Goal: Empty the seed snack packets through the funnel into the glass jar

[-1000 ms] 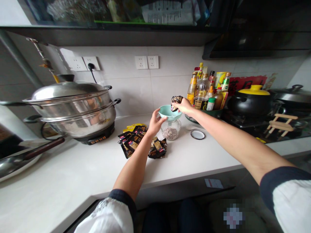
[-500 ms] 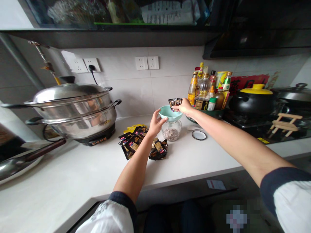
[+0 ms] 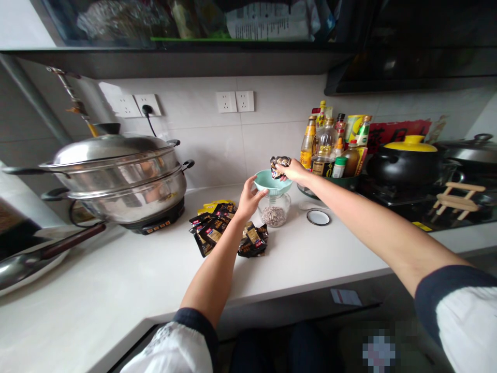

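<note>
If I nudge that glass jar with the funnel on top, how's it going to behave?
Likely top-heavy: the wide funnel sits loose on the small jar, so a push may tip or dislodge it; the left hand touches its rim. The seeds fill only the bottom, so it is probably light and may slide on the smooth counter. Being glass, it seems breakable.
</note>
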Motion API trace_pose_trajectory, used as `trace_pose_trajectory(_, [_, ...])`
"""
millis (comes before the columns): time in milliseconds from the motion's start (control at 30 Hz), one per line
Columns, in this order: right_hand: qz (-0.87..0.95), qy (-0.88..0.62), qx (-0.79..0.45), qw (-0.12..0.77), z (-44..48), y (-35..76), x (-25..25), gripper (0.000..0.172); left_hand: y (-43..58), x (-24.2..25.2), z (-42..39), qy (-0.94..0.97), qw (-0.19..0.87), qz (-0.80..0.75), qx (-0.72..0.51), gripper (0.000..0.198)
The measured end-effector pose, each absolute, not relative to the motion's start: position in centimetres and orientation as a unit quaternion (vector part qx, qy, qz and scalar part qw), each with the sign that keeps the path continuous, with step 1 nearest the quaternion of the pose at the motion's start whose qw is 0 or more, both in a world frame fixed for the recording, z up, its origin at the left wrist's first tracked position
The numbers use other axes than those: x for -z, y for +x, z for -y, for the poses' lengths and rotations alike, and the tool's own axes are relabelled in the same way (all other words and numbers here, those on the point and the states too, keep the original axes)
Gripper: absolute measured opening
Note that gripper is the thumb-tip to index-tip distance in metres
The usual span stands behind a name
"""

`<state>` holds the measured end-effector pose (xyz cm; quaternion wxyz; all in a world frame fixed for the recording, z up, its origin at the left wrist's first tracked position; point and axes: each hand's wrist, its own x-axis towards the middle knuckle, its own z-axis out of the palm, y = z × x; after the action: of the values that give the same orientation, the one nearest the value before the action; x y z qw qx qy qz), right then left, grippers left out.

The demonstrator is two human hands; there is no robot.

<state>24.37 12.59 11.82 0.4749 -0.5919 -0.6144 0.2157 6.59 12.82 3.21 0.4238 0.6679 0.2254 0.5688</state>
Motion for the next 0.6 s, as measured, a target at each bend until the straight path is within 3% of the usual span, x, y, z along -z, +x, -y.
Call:
trace_pose_trajectory(100, [0.599, -0.556, -0.275, 0.507, -12.1, 24.4, -12.2, 0.018, 6.6, -3.0, -13.1, 0.670, 0.419, -0.226, -0.570, 0.072])
trace_pose_trajectory(267, [0.598, -0.509, -0.322, 0.529, -11.1, 24.3, -12.6, 0.028, 6.6, -2.9, -13.3, 0.670, 0.415, -0.222, -0.574, 0.071])
trace_pose_trajectory(500, [0.609, -0.572, -0.217, 0.504, -11.7, 24.2, -12.4, 0.011, 6.6, -3.2, -12.9, 0.666, 0.423, -0.221, -0.574, 0.071])
trace_pose_trajectory(600, [0.617, -0.580, -0.187, 0.499, -12.2, 24.4, -12.2, 0.014, 6.6, -3.2, -12.9, 0.661, 0.431, -0.218, -0.575, 0.073])
